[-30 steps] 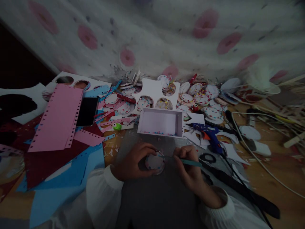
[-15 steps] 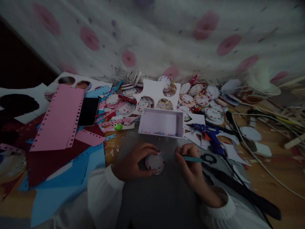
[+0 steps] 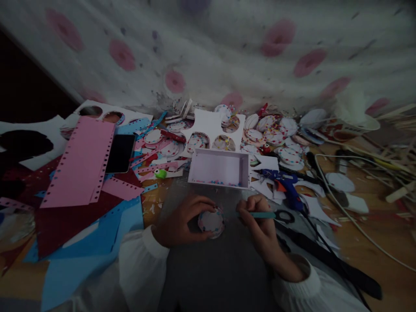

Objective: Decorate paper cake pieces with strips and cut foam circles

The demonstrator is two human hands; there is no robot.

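Observation:
My left hand (image 3: pixel 185 220) curves its thumb and fingers around the edge of a small round paper disc (image 3: pixel 210 222). Tiny coloured dots or beads ring the disc's rim, and it rests on a dark grey mat (image 3: pixel 224 277). To its right, my right hand (image 3: pixel 260 223) pinches a slim teal stick-like tool (image 3: pixel 264 215), its tip pointing left toward the disc without touching it. Just beyond both hands stands a shallow white box (image 3: pixel 218 168) with small coloured beads along its near inner side.
Many decorated paper discs (image 3: pixel 290 157) are heaped at the back. A blue glue gun (image 3: pixel 292 193) and black scissors (image 3: pixel 285 216) lie to the right, with a white cable (image 3: pixel 344 212). Leftward are a phone (image 3: pixel 121 154), pink sheets (image 3: pixel 78 164) and blue sheets (image 3: pixel 81 277).
The view has shifted very slightly. Both hands stay almost in place, the left around the disc and the right on the teal tool.

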